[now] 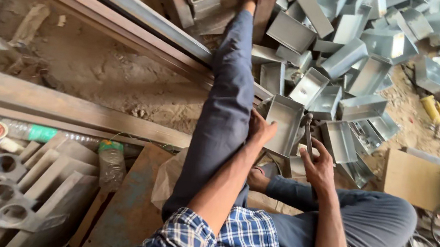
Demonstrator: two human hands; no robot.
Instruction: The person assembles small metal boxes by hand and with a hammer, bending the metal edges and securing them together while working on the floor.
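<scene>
Both hands work near the frame's centre. Left hand (259,129) is clamped on the near edge of an open grey metal tray (283,124), which stands just beside the outstretched leg (228,102). At three o'clock of the tray, the right hand (317,167) is closed round a slim dark tool (308,133) touching the tray's right wall. A heap of similar trays (360,56) spreads from twelve to two o'clock on the dirt floor (99,65).

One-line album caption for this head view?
Seated on the floor, left hand steadies a metal tray; right hand grips a hammer.
</scene>
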